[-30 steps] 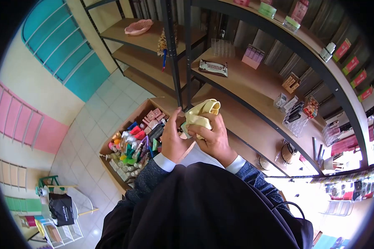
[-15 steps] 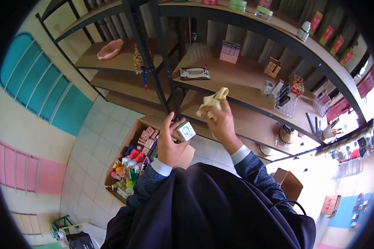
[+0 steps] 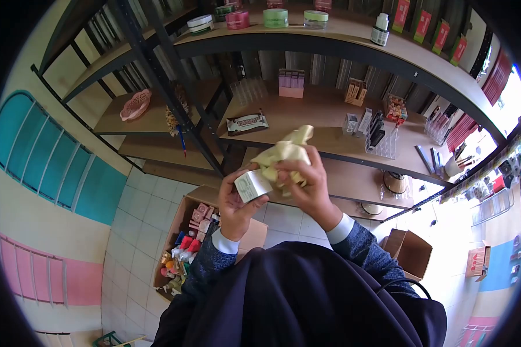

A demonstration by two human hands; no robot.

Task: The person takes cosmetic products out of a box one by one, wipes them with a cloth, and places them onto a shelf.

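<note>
My left hand is closed round a small white box with printed text on the side facing me. In my right hand is a crumpled pale yellow cloth, pinched between thumb and fingers. The cloth touches or overlaps the upper right edge of the white box. Both hands are raised in front of the shelves, close together. Part of the cloth is blurred.
An open cardboard carton full of cosmetics stands on the tiled floor at left. Shelves ahead bear a brown-and-white packet, jars, a pump bottle and acrylic holders. Another carton sits at right.
The right hand has brought the cloth down to the white box. The left hand has turned the box, showing a larger printed face. The view has tilted up toward the upper shelf.
</note>
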